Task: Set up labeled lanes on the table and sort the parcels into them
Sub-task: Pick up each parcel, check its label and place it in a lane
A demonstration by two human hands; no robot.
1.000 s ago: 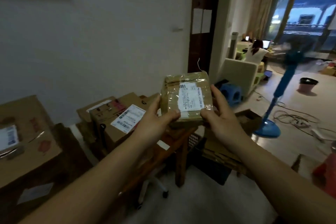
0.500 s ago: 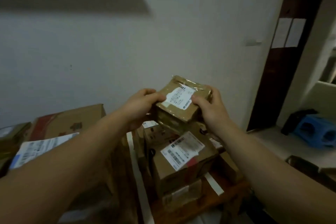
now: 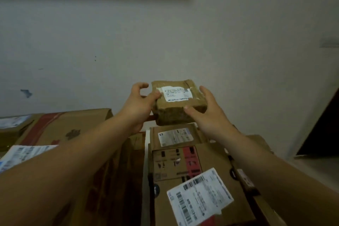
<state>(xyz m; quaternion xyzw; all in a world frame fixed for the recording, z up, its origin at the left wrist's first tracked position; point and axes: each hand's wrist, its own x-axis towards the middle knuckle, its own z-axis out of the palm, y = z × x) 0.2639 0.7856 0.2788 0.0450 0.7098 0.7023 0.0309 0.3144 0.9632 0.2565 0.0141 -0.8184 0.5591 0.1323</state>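
Observation:
A small brown parcel (image 3: 174,115) with a white shipping label sits at the far end of a row of parcels, close to the white wall. My right hand (image 3: 207,113) grips its right front corner, thumb on the front face and fingers along the side. My left hand (image 3: 138,104) touches the parcel's left edge with its thumb only, while its fingers curl loosely in the air beside it. Whether the parcel rests on something or hangs in my grip is hidden.
Nearer to me in the same row lie a flat labeled box (image 3: 174,135) and a larger box (image 3: 192,180). A white tape strip (image 3: 146,143) runs along the dark table (image 3: 134,174). A big carton (image 3: 60,130) fills the left. A dark doorway (image 3: 322,130) stands right.
I have turned from the room to the table by the wall. The parcel has been lowered and moved forward toward the wall, and my left fingers have come off it.

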